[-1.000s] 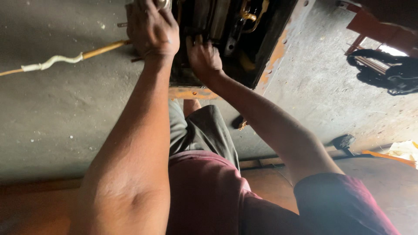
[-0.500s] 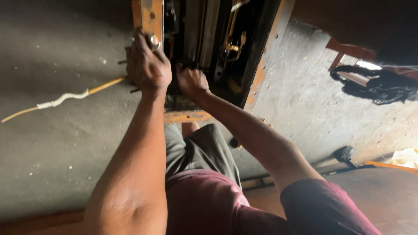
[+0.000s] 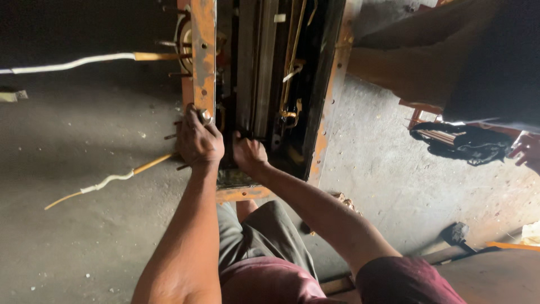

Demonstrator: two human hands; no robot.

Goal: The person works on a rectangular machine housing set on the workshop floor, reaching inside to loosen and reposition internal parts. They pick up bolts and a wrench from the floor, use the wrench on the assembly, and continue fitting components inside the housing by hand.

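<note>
Rusty orange frame (image 3: pixel 203 50) stands upright on the concrete floor (image 3: pixel 84 236), dark slats & brass rods inside. L hand (image 3: pixel 198 141) curled tight round frame's left rail, beside a round bolt head (image 3: pixel 206 116). R hand (image 3: pixel 248 156) just right of that rail, fingers closed on dark part low inside frame; exact part can't tell. White-sleeved rod (image 3: pixel 107 181) lies left of frame.

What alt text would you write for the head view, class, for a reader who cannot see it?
Both hands work at a rusty orange metal frame on a concrete floor: the left hand grips its upright, the right hand reaches inside.
</note>
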